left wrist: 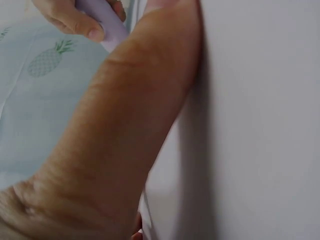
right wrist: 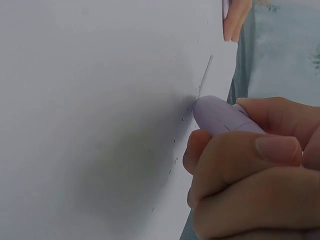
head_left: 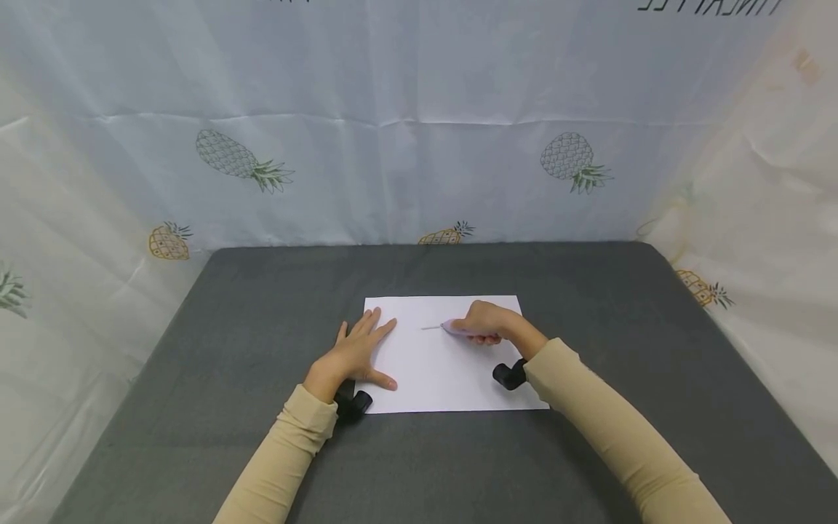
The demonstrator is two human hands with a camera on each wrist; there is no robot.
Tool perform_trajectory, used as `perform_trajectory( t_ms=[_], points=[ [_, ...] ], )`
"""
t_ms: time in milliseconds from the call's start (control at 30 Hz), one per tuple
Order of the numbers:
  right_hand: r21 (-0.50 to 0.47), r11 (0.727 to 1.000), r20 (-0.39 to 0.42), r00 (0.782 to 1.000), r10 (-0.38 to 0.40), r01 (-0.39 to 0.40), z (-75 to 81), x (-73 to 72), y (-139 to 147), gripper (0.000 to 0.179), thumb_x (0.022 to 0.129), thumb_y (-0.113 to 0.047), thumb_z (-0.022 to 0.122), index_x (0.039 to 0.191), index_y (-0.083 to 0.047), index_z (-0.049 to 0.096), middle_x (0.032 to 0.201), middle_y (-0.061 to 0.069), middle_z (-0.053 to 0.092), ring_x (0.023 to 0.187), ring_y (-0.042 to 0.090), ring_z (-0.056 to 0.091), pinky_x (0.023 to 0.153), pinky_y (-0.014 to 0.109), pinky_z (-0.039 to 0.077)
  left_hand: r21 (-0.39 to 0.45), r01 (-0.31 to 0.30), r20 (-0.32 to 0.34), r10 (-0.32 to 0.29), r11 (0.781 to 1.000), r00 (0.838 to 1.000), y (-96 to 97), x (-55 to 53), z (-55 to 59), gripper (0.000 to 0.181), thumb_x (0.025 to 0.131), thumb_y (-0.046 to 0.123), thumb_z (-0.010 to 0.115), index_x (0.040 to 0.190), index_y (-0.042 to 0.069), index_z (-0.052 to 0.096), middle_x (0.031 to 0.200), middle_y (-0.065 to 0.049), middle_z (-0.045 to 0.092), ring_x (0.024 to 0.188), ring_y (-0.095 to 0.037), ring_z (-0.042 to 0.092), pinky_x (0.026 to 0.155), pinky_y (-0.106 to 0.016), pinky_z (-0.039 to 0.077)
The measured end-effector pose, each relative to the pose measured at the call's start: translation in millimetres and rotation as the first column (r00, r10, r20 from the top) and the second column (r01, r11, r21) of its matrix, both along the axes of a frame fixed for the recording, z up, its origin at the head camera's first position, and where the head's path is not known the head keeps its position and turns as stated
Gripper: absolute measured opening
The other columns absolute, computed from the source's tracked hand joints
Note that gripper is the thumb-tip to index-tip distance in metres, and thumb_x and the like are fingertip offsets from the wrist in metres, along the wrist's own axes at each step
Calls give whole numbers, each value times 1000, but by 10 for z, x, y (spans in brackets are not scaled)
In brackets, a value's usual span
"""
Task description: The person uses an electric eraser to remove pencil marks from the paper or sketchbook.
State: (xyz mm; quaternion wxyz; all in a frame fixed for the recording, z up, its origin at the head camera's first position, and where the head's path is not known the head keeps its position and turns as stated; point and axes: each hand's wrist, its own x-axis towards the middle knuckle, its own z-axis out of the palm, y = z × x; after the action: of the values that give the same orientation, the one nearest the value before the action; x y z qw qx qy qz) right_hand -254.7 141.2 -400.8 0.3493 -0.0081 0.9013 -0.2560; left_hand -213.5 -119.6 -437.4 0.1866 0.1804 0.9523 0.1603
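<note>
A white sheet of paper [head_left: 425, 371] lies on the dark grey table. My left hand [head_left: 358, 353] rests on its left side with fingers and thumb spread. My right hand [head_left: 487, 320] grips a lavender electric eraser [right wrist: 220, 115], its rounded nose down at the paper. From the nose a thin grey line [right wrist: 205, 75] runs across the sheet toward my left hand. Small dark crumbs [right wrist: 175, 161] are scattered on the paper on the other side of the nose. The eraser's tip is hidden in the right wrist view. In the left wrist view, the thumb side of my left hand covers part of the eraser [left wrist: 107, 25].
The dark grey table [head_left: 281, 291] extends around the sheet. White curtains with pineapple prints [head_left: 393, 182] hang behind it and at both sides. A black wrist camera [head_left: 509, 375] sits below my right wrist, another [head_left: 356, 405] by my left.
</note>
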Motion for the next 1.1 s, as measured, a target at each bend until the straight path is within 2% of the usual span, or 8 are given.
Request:
perform_trajectory(
  t_ms=[233,433,500,700,800,900,1100],
  points=[
    [-3,999,38,998,43,-43,14,14,7,48,94,-45,55,58,-13,48,49,-4,40,41,7,31,42,20,28,1,0,0,0,1000,1000,-6,7,10,117,62,48,87,154,17,23,165,-16,3,154,-36,1,118,-68,1],
    [4,1000,-10,1000,-4,4,11,-7,10,49,95,-43,54,57,-13,48,49,-4,41,42,7,33,42,20,28,7,7,4,-7,1000,1000,-8,-3,3,116,63,48,86,154,17,22,165,-16,2,154,-36,1,118,-68,0],
    [8,1000,-26,1000,-2,2,12,1,5,50,95,-43,54,55,-14,47,48,-4,40,41,8,33,42,20,28,4,8,3,-8,1000,1000,-11,-3,-1,116,63,49,86,155,17,22,165,-16,2,154,-36,1,118,-68,0],
    [15,999,0,999,45,-45,38,64,-22,51,94,-44,56,54,-14,46,48,-4,40,41,8,32,42,20,28,2,6,6,-6,1000,1000,-21,4,7,116,63,49,86,154,16,23,165,-16,2,154,-36,1,118,-68,0],
    [11,999,-25,999,42,-42,37,63,-19,51,94,-45,56,54,-14,46,48,-4,40,41,8,32,42,20,28,3,4,-1,-4,1000,1000,-22,4,17,116,63,48,86,154,16,23,165,-16,2,154,-36,1,118,-68,1],
    [-24,1000,-42,999,9,-10,18,35,18,51,94,-45,55,54,-15,45,47,-4,40,41,7,32,42,20,28,2,7,-3,-7,1000,1000,-17,2,15,116,63,48,86,154,17,23,165,-16,2,154,-36,1,118,-68,1],
    [-99,995,-5,1000,-20,20,43,-6,127,49,95,-45,53,58,-13,49,48,-5,40,41,7,32,42,21,27,6,9,-1,-9,1000,1000,-11,13,14,116,63,49,86,154,16,23,165,-16,2,154,-36,1,118,-68,1]
  ],
)
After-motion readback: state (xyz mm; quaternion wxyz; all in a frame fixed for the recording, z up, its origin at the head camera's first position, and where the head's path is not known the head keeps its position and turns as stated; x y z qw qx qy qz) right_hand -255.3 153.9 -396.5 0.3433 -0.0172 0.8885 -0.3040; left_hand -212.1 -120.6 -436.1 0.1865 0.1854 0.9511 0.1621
